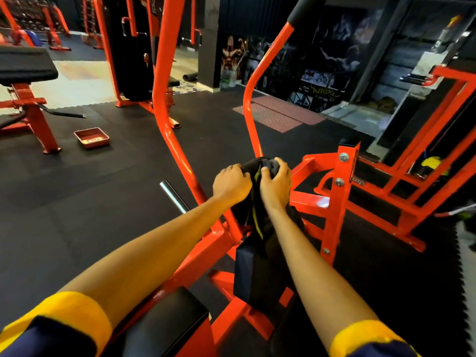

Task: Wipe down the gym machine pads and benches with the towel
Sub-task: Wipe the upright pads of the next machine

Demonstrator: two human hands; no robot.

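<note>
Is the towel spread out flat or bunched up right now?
Bunched up. The left hand and right hand grip the towel in folds atop the pad; a tail hangs down.

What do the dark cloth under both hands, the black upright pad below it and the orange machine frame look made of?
The dark cloth: soft matte fabric, bunching and draping under the left hand and right hand. The black upright pad: likely vinyl over foam; smooth, faint sheen, squared edges. The orange machine frame: glossy painted metal, probably steel tube; bright highlights, visible bolts.
</note>
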